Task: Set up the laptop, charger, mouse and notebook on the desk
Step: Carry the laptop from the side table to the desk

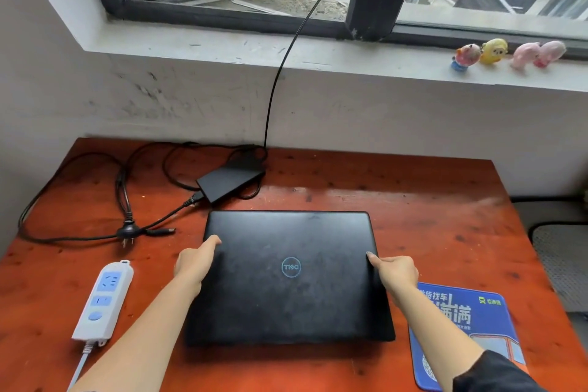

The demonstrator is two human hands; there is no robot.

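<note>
My left hand (194,264) and right hand (396,272) clasp the closed laptop (289,277) by its side edges, likely squaring it on the desk (413,200). The charger (230,180) lies unplugged at eleven o'clock, the mat (461,321) at four.

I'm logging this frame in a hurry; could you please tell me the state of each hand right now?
Left hand: grips the laptop by its left edge.
Right hand: grips the laptop's right edge.

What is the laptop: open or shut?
Shut: the laptop lies on the desk with its lid down and logo facing up; no screen or keyboard shows.
</note>
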